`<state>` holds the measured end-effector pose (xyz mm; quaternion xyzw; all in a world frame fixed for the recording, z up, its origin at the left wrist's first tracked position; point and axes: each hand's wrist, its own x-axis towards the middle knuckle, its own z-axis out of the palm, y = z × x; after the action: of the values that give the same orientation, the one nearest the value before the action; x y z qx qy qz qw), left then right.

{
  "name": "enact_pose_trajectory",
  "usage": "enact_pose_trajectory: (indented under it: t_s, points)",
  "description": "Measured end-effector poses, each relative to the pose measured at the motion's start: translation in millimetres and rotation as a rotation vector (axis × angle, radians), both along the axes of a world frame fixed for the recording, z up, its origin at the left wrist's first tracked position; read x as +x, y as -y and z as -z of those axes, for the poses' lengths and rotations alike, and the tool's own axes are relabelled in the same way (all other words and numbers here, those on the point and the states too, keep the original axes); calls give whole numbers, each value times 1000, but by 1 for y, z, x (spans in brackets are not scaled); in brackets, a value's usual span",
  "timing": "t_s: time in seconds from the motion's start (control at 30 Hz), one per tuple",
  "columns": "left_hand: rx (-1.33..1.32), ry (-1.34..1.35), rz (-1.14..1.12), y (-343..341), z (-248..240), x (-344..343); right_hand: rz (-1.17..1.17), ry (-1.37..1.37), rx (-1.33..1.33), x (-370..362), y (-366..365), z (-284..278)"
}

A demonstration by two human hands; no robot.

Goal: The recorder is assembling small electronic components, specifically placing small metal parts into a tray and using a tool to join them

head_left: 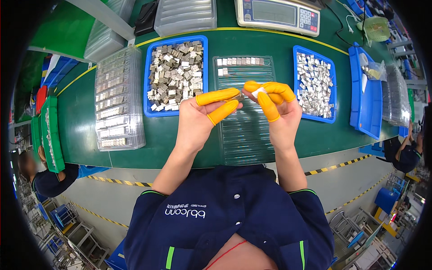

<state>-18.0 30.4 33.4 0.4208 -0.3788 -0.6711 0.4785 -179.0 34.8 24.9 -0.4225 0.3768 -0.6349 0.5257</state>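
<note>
My left hand (pixel 198 117), with yellow finger cots on its fingers, pinches a small metallic part (pixel 240 96) that is mostly hidden by the fingertips. Close to it, my right hand (pixel 281 110), also in yellow finger cots, grips a small white plastic part (pixel 259 92) between thumb and fingers. The two hands nearly meet above a clear slotted tray (pixel 247 144). In the top slots of that tray sit several small metal-and-white pieces (pixel 240 61). Whether the two held parts touch cannot be made out.
On the left, a blue bin (pixel 146 90) holds many metal-shelled pieces; on the right, another blue bin (pixel 295 67) holds small white parts. Filled clear trays (pixel 119 99) are stacked at far left. A scale (pixel 279 15) stands at the back. An upright blue bin (pixel 366 103) leans far right.
</note>
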Motion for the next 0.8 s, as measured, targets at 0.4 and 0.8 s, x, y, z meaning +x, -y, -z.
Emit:
enact_pose_trajectory:
  t_s: [0.4,0.8]
  points:
    - [-13,-14,-10,5,2,8,-97,-139,113,1,-6,7]
    - [-115,89,128,2,5,18,-321,-105,384,-4,0,4]
